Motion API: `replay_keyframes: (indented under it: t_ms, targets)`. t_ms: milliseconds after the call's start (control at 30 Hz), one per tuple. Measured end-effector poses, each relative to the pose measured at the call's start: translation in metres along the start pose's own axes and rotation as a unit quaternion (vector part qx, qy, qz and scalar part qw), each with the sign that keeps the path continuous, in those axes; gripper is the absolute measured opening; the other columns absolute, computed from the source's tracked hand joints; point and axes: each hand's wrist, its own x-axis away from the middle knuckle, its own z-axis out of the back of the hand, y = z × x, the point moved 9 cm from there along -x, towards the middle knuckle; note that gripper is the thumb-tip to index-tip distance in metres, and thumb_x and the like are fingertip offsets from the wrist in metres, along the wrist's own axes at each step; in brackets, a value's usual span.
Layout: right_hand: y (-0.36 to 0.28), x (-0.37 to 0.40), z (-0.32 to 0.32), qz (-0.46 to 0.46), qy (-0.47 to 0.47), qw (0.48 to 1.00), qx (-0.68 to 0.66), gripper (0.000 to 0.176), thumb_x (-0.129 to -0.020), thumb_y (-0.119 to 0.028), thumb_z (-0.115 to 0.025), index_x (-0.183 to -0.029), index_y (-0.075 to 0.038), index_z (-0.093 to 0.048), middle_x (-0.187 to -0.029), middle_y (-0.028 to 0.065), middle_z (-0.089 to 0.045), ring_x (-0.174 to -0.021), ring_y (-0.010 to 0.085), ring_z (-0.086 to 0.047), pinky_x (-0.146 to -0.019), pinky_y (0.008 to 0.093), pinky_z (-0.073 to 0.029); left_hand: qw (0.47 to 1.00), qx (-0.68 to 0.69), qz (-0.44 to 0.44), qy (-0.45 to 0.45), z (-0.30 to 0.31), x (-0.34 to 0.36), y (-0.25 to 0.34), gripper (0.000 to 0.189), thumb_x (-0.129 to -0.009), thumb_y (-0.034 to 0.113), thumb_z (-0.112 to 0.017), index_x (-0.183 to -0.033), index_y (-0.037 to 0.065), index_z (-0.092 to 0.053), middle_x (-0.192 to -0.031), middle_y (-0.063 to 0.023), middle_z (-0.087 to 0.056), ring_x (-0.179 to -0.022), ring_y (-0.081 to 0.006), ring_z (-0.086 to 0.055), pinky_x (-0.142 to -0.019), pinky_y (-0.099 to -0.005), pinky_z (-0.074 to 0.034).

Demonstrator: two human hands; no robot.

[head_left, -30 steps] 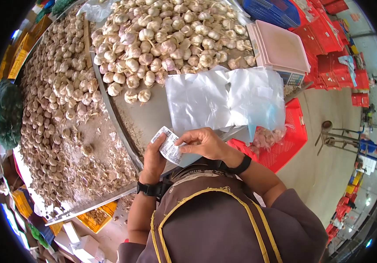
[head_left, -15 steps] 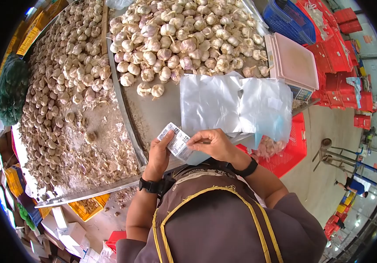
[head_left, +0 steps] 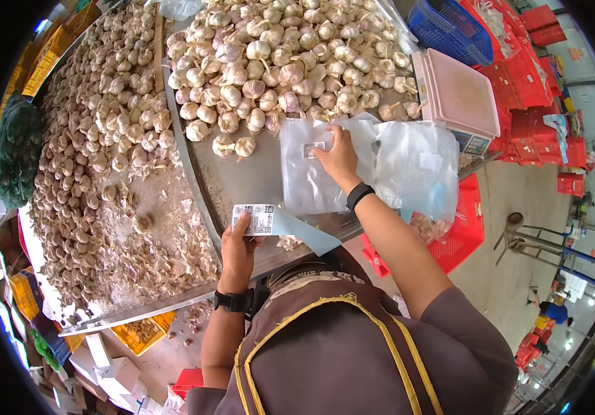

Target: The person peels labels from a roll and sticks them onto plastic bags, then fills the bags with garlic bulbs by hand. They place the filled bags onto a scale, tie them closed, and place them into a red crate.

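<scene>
My left hand (head_left: 237, 249) is closed on a strip of printed labels (head_left: 259, 220), its thumb on top. The strip's pale blue backing (head_left: 304, 232) trails to the right toward my apron. My right hand (head_left: 340, 158) reaches over a stack of clear plastic bags (head_left: 304, 187), with a single small label (head_left: 309, 151) at its thumb tip, against the upper part of the left bag. The fingers are bent, fingertips right at the bag. A second bag (head_left: 415, 155) alongside has a white patch on it. Just beyond lies a big heap of garlic bulbs (head_left: 270, 69).
A scale (head_left: 460, 97) stands right of the garlic, a blue basket (head_left: 450, 34) behind it. Left of a metal divider (head_left: 190, 159) lie more garlic bulbs (head_left: 76, 180) and loose skins. A red crate (head_left: 460, 235) sits below the table's right edge.
My right hand has left the label strip and moved up and away onto the bag, with a label at its thumb. In my left hand the strip has turned and its backing now shows.
</scene>
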Motion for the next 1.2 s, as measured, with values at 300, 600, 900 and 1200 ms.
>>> replay_keyframes:
  t_ms: [300, 600, 900, 1200]
  targets:
    - [-0.009, 0.035, -0.032, 0.041, -0.17, 0.984, 0.017, 0.021, -0.077, -0.025, -0.071, -0.083, -0.008, -0.059, -0.088, 0.0057, -0.06, -0.08, 0.0268, -0.061, -0.069, 0.0399, -0.048, 1.0, 0.009, 0.005, -0.008, 0.002, 0.006, 0.007, 0.022, -0.093, 0.025, -0.056, -0.091, 0.004, -0.061, -0.073, -0.0044, -0.064, -0.055, -0.0104, -0.054, -0.049, -0.0229, -0.044]
    - [0.078, 0.022, 0.04, -0.105, -0.044, 0.948, -0.295, 0.024, -0.086, -0.024, -0.062, -0.091, -0.001, -0.062, -0.074, 0.0038, -0.062, -0.065, 0.0143, -0.059, -0.06, 0.0283, -0.048, 0.997, -0.035, 0.022, -0.06, -0.022, -0.002, -0.002, 0.02, -0.092, 0.024, -0.058, -0.091, 0.004, -0.062, -0.072, -0.0041, -0.064, -0.054, -0.0105, -0.055, -0.049, -0.0236, -0.044]
    - [0.193, 0.113, 0.272, -0.162, 0.49, 0.786, -0.341, 0.012, -0.088, -0.014, -0.058, -0.097, -0.005, -0.059, -0.088, 0.0032, -0.057, -0.079, 0.0123, -0.053, -0.07, 0.0252, -0.044, 0.987, -0.121, 0.037, -0.095, -0.05, -0.001, -0.01, 0.023, -0.091, 0.026, -0.06, -0.085, 0.004, -0.063, -0.072, -0.0045, -0.064, -0.057, -0.0102, -0.055, -0.051, -0.0231, -0.044]
    - [-0.092, 0.127, 0.059, 0.018, -0.355, 0.853, -0.382, 0.036, -0.089, -0.004, -0.059, -0.124, -0.004, -0.052, -0.106, 0.0056, -0.061, -0.096, 0.0122, -0.057, -0.085, 0.0289, -0.047, 0.962, -0.204, 0.033, -0.18, -0.086, 0.01, -0.017, 0.027, -0.092, 0.029, -0.06, -0.089, 0.003, -0.065, -0.077, -0.0027, -0.064, -0.065, -0.0088, -0.056, -0.056, -0.024, -0.043]
